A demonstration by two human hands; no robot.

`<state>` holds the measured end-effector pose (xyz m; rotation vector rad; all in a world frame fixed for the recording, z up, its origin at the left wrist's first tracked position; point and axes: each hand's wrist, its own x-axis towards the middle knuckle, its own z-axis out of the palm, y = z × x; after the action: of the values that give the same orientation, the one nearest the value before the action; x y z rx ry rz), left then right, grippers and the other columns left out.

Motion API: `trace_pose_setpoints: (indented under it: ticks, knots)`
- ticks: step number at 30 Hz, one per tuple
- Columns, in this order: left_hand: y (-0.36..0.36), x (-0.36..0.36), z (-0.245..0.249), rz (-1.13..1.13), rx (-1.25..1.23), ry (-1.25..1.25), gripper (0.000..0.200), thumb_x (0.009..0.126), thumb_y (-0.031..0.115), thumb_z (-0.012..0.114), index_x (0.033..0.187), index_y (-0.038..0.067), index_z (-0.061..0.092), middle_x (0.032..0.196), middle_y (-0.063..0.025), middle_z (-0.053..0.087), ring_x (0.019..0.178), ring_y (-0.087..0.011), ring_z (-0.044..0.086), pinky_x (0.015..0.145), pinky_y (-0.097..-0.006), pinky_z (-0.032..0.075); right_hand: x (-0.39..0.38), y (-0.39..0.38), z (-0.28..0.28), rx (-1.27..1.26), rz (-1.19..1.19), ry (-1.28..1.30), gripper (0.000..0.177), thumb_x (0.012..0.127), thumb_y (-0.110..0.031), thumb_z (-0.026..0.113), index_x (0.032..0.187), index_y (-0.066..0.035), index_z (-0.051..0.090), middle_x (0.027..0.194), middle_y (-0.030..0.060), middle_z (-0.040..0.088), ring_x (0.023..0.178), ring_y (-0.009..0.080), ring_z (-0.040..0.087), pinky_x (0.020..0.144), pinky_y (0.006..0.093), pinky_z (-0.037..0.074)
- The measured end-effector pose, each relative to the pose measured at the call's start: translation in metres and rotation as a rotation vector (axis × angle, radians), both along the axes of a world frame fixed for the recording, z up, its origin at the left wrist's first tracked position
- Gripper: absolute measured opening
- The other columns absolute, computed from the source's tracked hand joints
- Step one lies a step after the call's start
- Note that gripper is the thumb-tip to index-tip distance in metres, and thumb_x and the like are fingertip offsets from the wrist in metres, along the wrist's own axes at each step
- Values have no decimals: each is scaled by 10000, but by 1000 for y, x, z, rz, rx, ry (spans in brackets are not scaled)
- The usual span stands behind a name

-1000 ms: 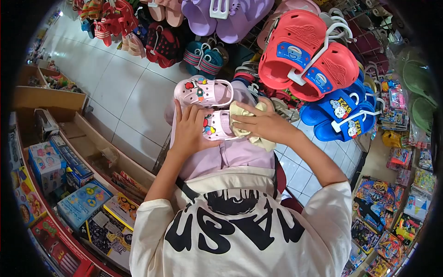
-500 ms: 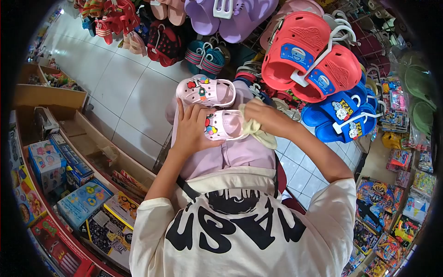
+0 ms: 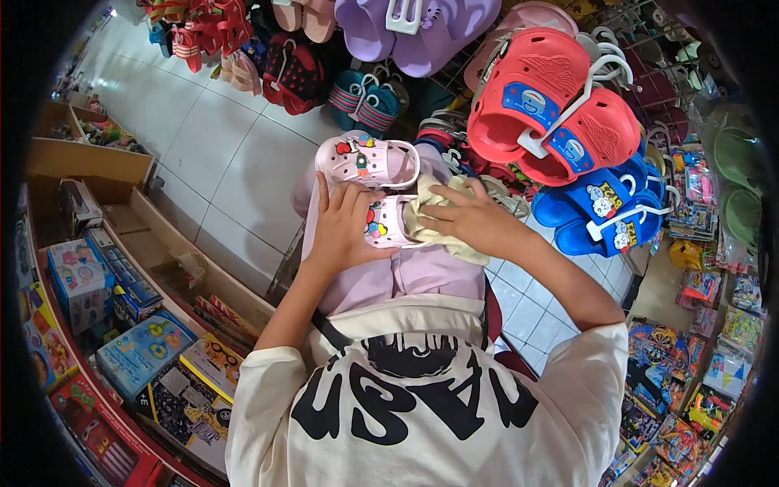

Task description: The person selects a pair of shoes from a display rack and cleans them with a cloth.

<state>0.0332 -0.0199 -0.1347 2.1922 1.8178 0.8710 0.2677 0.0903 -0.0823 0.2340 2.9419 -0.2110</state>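
Two pale pink clogs with colourful charms lie side by side on the lap. My left hand [image 3: 345, 226] is closed around the toe of the nearer clog [image 3: 389, 230], thumb along its near side and fingers over its top. The farther clog [image 3: 365, 162] rests just beyond, its toe beside my left fingertips. In my right hand [image 3: 475, 217] is a crumpled pale yellow cloth [image 3: 442, 193], held against the heel end and opening of the nearer clog. My right fingers press on the cloth and hide part of the clog's heel strap.
Red clogs [image 3: 531, 89] and blue slippers [image 3: 600, 203] hang at the right, close to my right forearm. Purple clogs [image 3: 422, 36] hang ahead. Boxed toys [image 3: 146, 345] fill a shelf at the left; packaged toys [image 3: 665, 349] line the right.
My right hand has turned and moved nearer, its fingers now spread over the cloth. The cloth has shifted onto the nearer clog's opening. My left hand keeps its hold.
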Motion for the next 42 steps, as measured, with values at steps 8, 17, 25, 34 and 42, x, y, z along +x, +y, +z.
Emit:
trace_pose_setpoints:
  ticks: [8, 17, 25, 34, 42]
  knots:
    - [2, 1, 0, -11, -47, 11, 787, 477, 527, 789, 1077, 71, 563, 1030, -100, 518, 1089, -292, 482, 1121, -622, 47, -25, 19, -6, -21, 182, -44, 175, 784, -142, 546, 912, -120, 663, 967, -50, 598, 1051, 138, 499, 832, 314, 411]
    - [0, -2, 0, 3, -1, -18, 784, 479, 528, 790, 1074, 73, 560, 1016, -106, 514, 1047, -323, 497, 1095, -627, 128, 16, 35, -12, -441, -399, 302, 274, 715, -61, 692, 963, -21, 583, 960, 80, 555, 934, 231, 555, 799, 291, 462]
    - [2, 0, 1, -5, -20, -13, 780, 481, 530, 789, 1071, 73, 562, 1016, -104, 511, 1055, -315, 488, 1099, -627, 112, -7, 14, -6, -657, -600, 452, 296, 740, -189, 757, 928, -2, 626, 908, 126, 630, 845, 244, 628, 747, 335, 490]
    - [0, 0, 1, 5, -1, 5, 776, 492, 553, 777, 1066, 78, 561, 1005, -95, 513, 1043, -302, 500, 1100, -634, 105, -35, 2, -33, -236, -527, 57, 178, 780, -134, 646, 907, -10, 652, 867, 181, 654, 837, 361, 628, 757, 395, 497]
    - [0, -2, 0, 12, -10, -12, 782, 482, 542, 780, 1073, 81, 561, 1016, -93, 520, 1069, -287, 494, 1109, -627, 66, 5, 30, -19, -749, -821, 335, 241, 842, -114, 620, 1061, -24, 662, 904, 171, 682, 771, 217, 663, 698, 302, 499]
